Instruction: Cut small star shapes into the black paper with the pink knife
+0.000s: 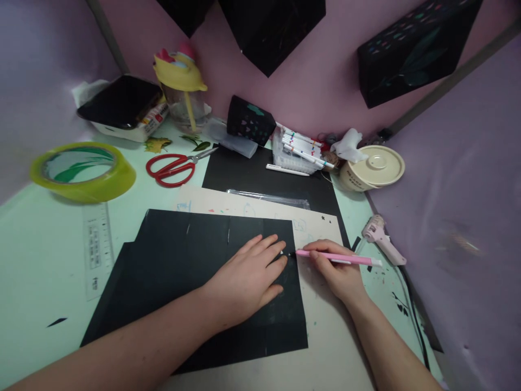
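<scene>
A sheet of black paper (pixel 179 271) lies before me, with a few short light marks or slits and a small white spot near its right edge. My left hand (pixel 250 279) rests flat on it, fingers stretched out. In my right hand (pixel 336 271) is a slim pink craft knife (pixel 337 257), gripped like a pen. Its dark tip points left and meets the black paper's right edge, just beyond my left fingertips. Under the black paper is a large pale sheet (pixel 325 326) with coloured marks, where my right hand rests.
Left are a tape roll (pixel 95 187), a clear ruler (pixel 97 255) and red-handled scissors (pixel 171 169). Behind stand a yellow-lidded cup (pixel 183 92), a tray of markers (pixel 299 155) and a cream lidded bowl (pixel 372 168). A pink glue gun (pixel 382 239) with its cord lies right.
</scene>
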### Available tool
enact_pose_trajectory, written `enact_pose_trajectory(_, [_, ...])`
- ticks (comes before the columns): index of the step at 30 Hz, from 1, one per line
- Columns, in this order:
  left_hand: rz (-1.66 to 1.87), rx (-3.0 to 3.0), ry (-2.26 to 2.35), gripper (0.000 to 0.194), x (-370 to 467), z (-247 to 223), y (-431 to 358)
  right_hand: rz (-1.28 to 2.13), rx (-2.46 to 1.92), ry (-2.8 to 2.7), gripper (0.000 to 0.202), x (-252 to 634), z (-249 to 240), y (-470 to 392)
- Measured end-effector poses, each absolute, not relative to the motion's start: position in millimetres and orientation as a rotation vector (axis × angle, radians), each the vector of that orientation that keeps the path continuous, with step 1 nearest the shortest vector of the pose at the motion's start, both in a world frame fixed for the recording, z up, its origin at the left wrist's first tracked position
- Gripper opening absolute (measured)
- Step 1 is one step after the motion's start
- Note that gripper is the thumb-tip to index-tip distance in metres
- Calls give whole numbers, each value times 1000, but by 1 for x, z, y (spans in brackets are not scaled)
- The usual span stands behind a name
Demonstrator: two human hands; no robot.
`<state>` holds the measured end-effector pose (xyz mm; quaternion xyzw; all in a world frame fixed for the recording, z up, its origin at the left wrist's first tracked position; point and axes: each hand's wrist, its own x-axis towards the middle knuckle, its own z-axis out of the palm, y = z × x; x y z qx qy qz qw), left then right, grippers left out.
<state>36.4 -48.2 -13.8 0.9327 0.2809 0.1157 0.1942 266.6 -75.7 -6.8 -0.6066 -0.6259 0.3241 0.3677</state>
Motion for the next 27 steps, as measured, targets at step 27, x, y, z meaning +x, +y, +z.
enact_pose_trajectory(27, [-147,2798,1208,64,64,24,-73,951,-1333,-1364,29,271,22,-81])
